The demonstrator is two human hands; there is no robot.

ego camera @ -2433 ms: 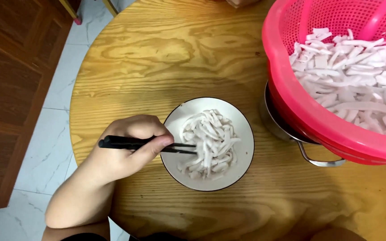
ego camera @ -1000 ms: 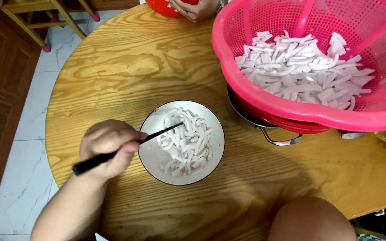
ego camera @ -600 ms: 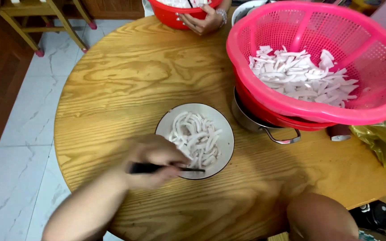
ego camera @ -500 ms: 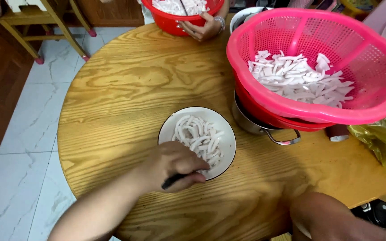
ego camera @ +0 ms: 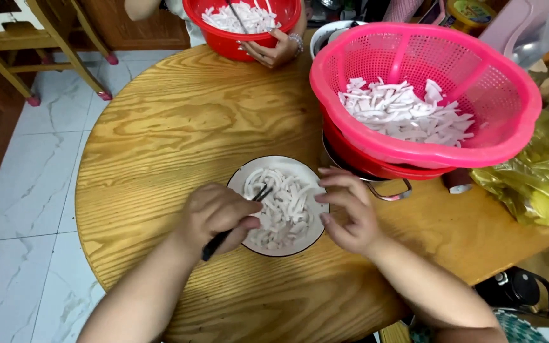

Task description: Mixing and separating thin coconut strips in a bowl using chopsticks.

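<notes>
Steadying the white round ceramic bowl (ego camera: 279, 205) near the surface's front edge, the right hand (ego camera: 348, 213) stays spread; left hand (ego camera: 217, 213) pinches black chopsticks (ego camera: 233, 224), best stirred gently.

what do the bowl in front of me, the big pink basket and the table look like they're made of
Bowl: likely glazed ceramic, smooth glossy white with a dark rim. Pink basket: plastic, moulded with small perforations and a slight sheen. Table: wood or wood veneer, bold grain under a light varnish.
</notes>
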